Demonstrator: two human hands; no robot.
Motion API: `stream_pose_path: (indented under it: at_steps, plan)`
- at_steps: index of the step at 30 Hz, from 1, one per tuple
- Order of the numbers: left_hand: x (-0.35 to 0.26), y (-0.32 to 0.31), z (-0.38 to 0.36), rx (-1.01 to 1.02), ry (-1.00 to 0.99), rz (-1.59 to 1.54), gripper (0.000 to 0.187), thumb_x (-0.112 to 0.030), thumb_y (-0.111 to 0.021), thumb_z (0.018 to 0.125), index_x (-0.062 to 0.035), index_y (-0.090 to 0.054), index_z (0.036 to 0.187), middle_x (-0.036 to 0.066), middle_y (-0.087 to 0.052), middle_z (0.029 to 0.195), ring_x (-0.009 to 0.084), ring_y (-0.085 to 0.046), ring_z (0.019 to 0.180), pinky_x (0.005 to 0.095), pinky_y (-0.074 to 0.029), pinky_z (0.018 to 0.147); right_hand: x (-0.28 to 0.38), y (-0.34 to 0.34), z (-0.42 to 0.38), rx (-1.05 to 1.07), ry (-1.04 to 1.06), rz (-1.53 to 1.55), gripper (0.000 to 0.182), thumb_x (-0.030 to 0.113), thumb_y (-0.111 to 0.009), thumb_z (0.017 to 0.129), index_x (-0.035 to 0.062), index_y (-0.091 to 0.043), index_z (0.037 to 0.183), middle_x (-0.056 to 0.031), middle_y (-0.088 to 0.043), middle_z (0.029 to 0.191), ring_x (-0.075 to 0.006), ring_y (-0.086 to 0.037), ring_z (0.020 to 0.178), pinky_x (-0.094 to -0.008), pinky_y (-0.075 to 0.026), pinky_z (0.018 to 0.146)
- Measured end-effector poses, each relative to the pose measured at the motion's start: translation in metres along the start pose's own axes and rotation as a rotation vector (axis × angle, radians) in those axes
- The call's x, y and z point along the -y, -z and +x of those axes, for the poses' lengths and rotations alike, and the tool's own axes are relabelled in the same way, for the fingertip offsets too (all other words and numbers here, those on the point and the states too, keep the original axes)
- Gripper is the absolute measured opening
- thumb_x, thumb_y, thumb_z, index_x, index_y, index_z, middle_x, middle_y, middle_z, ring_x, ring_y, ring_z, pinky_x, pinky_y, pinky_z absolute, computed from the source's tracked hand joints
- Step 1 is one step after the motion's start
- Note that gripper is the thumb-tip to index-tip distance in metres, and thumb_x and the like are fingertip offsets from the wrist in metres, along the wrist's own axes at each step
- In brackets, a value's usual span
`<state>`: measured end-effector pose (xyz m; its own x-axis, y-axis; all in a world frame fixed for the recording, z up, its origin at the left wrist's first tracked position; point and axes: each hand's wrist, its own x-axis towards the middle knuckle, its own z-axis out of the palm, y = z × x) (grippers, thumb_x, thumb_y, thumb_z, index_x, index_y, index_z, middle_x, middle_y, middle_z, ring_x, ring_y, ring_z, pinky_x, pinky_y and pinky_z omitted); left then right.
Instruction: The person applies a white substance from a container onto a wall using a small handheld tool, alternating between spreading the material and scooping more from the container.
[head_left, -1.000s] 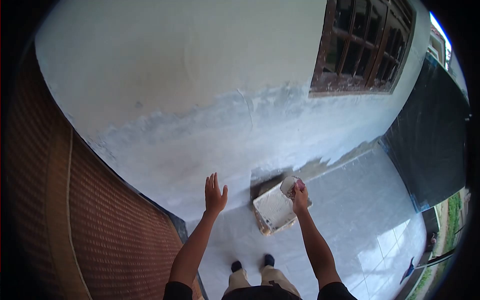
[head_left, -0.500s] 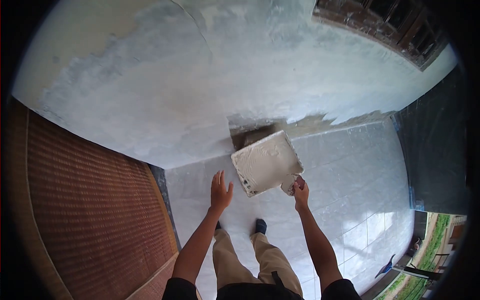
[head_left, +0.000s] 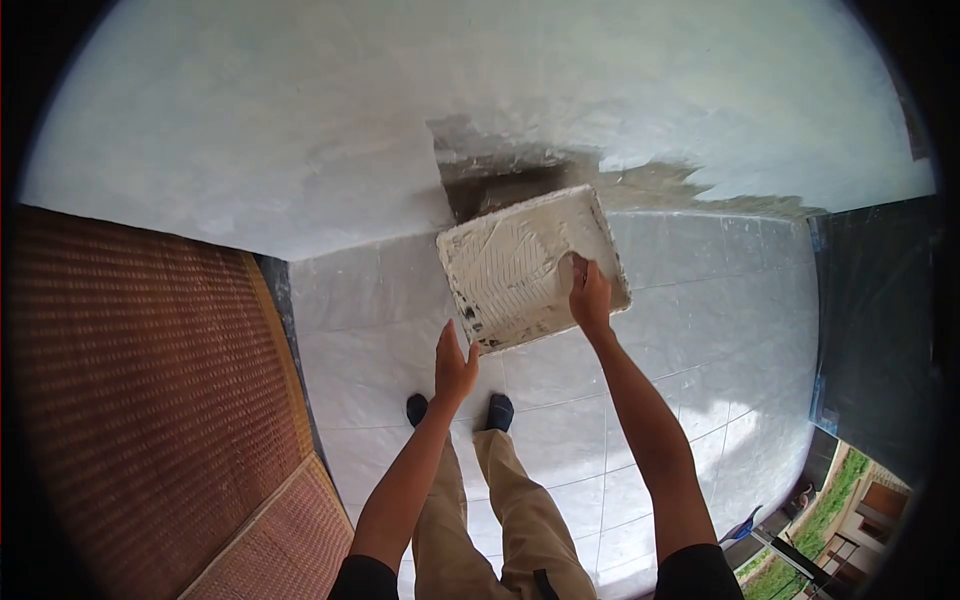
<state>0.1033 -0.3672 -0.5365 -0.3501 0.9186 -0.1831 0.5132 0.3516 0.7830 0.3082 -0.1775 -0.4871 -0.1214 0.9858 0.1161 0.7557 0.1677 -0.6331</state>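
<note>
A rectangular tray (head_left: 520,338) of pale wet filler stands in front of me by the foot of the wall, ridged marks running across the filler. My right hand (head_left: 592,292) is closed around the handle of a putty knife (head_left: 579,268), over the right half of the tray. The blade is largely hidden against the filler. At the tray's near left corner, my left hand (head_left: 456,368) has its thumb spread from its fingers and holds nothing, fingertips right by the rim.
Behind the tray, the whitish wall (head_left: 300,150) has a bare dark patch (head_left: 515,185) low down. A woven mat panel (head_left: 150,380) stands to the left, and a dark panel (head_left: 880,310) to the right. My feet (head_left: 500,412) are on the grey tiled floor (head_left: 370,300).
My right hand has moved the putty knife from the tray's near right corner inward over the filler. My left hand has come closer to the tray's near left corner. The view has tilted down.
</note>
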Motion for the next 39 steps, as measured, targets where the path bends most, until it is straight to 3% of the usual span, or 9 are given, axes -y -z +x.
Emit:
stream_pose_path:
  at_steps: [4,10,19,27,31,33,37,39]
  plan:
    - [0.011,-0.015,0.013,0.02,0.073,-0.088,0.07,-0.026,-0.053,0.093,0.0045,-0.018,0.145,0.027,-0.031,0.144,0.0394,-0.032,0.133,0.0435,-0.025,0.111,-0.013,-0.026,0.022,0.05,0.103,-0.063,0.013,0.01,-0.049,0.092,0.0021,-0.049,0.103,-0.0238,-0.059,0.091,-0.0449,-0.057,0.083,-0.0532,-0.045,0.069]
    - [0.019,-0.029,0.015,0.051,0.017,-0.234,0.068,-0.023,-0.051,0.094,0.0034,-0.017,0.146,0.026,-0.036,0.141,0.0359,-0.036,0.132,0.0399,-0.028,0.109,-0.017,-0.042,0.024,0.094,0.158,-0.178,0.014,0.006,-0.05,0.09,0.0027,-0.049,0.103,-0.0199,-0.058,0.092,-0.0411,-0.057,0.086,-0.0507,-0.047,0.071]
    - [0.018,-0.022,0.016,0.089,0.055,-0.3,0.066,-0.021,-0.049,0.095,0.0042,-0.017,0.147,0.024,-0.038,0.14,0.0328,-0.037,0.132,0.038,-0.028,0.109,-0.003,-0.053,0.009,0.128,0.184,-0.185,0.009,0.008,-0.05,0.091,0.0017,-0.05,0.098,-0.0204,-0.057,0.085,-0.0399,-0.057,0.08,-0.0496,-0.047,0.069]
    - [0.029,-0.025,0.018,0.151,0.187,-0.559,0.057,-0.02,-0.038,0.097,0.0022,-0.021,0.147,0.019,-0.027,0.152,0.025,-0.027,0.14,0.033,-0.021,0.113,0.044,-0.086,-0.05,0.145,0.257,-0.086,0.008,0.006,-0.051,0.09,0.0012,-0.05,0.096,-0.0206,-0.054,0.081,-0.0396,-0.056,0.078,-0.0479,-0.046,0.066]
    - [0.032,-0.019,0.017,0.133,0.221,-0.63,0.052,-0.015,-0.036,0.097,0.0039,-0.027,0.144,0.023,-0.034,0.147,0.0302,-0.032,0.137,0.0334,-0.025,0.112,0.067,-0.104,-0.074,0.21,0.231,-0.007,0.01,0.005,-0.05,0.09,0.0013,-0.052,0.099,-0.0206,-0.054,0.081,-0.0396,-0.056,0.079,-0.0487,-0.046,0.066]
    - [0.044,-0.022,0.017,0.189,0.155,-0.674,0.051,-0.015,-0.028,0.099,0.0023,-0.023,0.146,0.014,-0.026,0.153,0.0201,-0.023,0.142,0.0315,-0.017,0.116,0.074,-0.108,-0.078,0.191,0.263,-0.004,0.011,0.006,-0.05,0.09,0.0008,-0.052,0.1,-0.021,-0.055,0.081,-0.0408,-0.056,0.077,-0.0493,-0.045,0.065]
    - [0.042,-0.021,0.016,0.214,0.182,-0.696,0.05,-0.017,-0.023,0.101,0.0014,-0.022,0.147,0.013,-0.025,0.154,0.0204,-0.021,0.142,0.0313,-0.016,0.117,0.082,-0.116,-0.085,0.229,0.16,0.102,0.013,0.006,-0.05,0.09,0.0005,-0.052,0.102,-0.0222,-0.057,0.082,-0.0426,-0.056,0.074,-0.05,-0.045,0.063]
    - [0.039,-0.022,0.015,0.145,0.226,-0.781,0.049,-0.011,-0.027,0.098,0.0034,-0.027,0.145,0.02,-0.031,0.149,0.0257,-0.031,0.138,0.031,-0.022,0.114,0.08,-0.122,-0.088,0.238,0.143,0.127,0.014,0.006,-0.051,0.09,0.0002,-0.052,0.102,-0.0224,-0.058,0.081,-0.0429,-0.057,0.072,-0.0498,-0.045,0.062]
